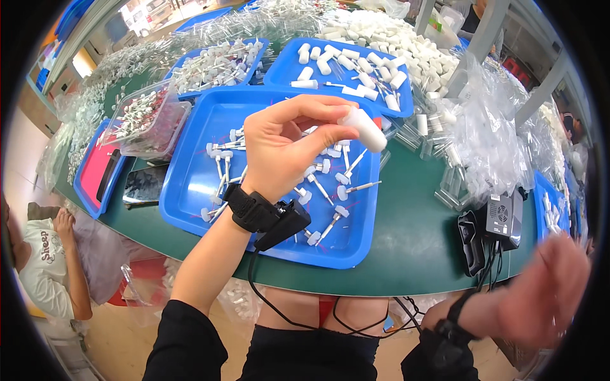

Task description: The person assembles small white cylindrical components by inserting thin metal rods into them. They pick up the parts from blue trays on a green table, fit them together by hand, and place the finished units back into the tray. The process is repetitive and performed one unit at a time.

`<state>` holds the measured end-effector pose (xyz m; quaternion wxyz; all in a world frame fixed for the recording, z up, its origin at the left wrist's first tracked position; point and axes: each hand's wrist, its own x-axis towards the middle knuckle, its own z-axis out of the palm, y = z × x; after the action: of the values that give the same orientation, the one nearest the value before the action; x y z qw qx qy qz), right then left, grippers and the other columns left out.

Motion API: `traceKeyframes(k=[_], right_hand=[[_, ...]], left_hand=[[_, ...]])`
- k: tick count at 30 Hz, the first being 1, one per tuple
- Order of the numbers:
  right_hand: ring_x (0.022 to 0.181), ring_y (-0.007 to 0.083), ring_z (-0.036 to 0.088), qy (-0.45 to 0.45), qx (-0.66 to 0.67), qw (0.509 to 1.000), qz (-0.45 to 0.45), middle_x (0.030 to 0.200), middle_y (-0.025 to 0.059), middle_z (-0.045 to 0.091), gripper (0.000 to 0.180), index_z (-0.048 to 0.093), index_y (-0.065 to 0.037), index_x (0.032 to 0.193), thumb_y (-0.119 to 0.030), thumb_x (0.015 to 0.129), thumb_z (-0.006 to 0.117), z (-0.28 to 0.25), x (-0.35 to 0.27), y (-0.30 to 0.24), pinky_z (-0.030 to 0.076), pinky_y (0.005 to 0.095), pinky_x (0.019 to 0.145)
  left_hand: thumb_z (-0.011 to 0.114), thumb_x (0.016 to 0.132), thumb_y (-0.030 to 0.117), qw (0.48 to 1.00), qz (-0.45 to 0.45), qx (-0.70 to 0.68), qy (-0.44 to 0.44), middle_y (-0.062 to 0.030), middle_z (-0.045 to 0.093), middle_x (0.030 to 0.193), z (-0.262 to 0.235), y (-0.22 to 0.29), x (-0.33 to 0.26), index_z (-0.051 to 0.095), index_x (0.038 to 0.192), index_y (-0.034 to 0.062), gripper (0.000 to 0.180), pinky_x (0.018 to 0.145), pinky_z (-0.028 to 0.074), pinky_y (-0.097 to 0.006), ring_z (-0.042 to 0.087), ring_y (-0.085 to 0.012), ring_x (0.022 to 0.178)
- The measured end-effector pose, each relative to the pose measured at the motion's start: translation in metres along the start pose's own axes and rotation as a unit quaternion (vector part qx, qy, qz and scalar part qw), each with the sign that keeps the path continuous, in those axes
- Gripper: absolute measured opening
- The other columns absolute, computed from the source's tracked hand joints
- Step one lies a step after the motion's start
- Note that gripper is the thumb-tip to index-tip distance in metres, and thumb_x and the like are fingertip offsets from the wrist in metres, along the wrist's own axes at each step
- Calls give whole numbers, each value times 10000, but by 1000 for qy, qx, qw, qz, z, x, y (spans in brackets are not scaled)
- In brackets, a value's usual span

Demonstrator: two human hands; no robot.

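My left hand [283, 136] pinches a white cylindrical cap [367, 131] between thumb and fingers, tilted, above the large blue tray [346, 249]. In that tray lie several small white-stemmed applicators [319, 186] with frosted, wheel-like heads and thin pink tips. Off to the right, my right hand [546, 295] is smeared by motion beyond the table's near edge. It is close to a smaller blue tray [542, 184] of white pieces. Whether its fingers hold anything does not show.
Behind are a blue tray of white caps [289, 66], another with applicators [216, 66], and a heap of caps [387, 28]. A clear tub [136, 149] and phone [145, 185] lie left. Clear bags [486, 133] and a black device [504, 219] stand right. A person [47, 267] sits at left.
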<state>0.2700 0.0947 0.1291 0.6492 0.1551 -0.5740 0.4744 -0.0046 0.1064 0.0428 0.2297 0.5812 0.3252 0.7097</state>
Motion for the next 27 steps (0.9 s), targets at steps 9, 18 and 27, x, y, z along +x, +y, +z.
traceKeyframes(k=[9, 18, 27], right_hand=[[468, 46, 413, -127, -422, 823, 358, 546, -23, 498, 260, 651, -81, 920, -307, 791, 673, -13, -26, 138, 303, 223, 432], [462, 53, 426, -91, -374, 859, 337, 580, 2, 529, 221, 645, -59, 828, -278, 808, 664, -5, -43, 144, 314, 222, 425], [470, 47, 406, -76, -345, 882, 314, 545, 1, 501, 209, 636, -40, 803, -246, 813, 667, -8, -56, 149, 300, 221, 419]], left_hand=[[643, 759, -76, 999, -14, 2, 28, -132, 656, 948, 2, -1, 0, 662, 920, -20, 172, 733, 529, -258, 628, -160, 857], [672, 737, -73, 998, -40, 28, -30, -170, 640, 946, -2, 2, -1, 610, 883, -45, 161, 808, 522, -326, 626, -231, 926], [676, 728, -76, 996, -25, 27, -76, -185, 635, 956, -4, -1, -2, 610, 880, -53, 167, 814, 516, -345, 620, -234, 931]])
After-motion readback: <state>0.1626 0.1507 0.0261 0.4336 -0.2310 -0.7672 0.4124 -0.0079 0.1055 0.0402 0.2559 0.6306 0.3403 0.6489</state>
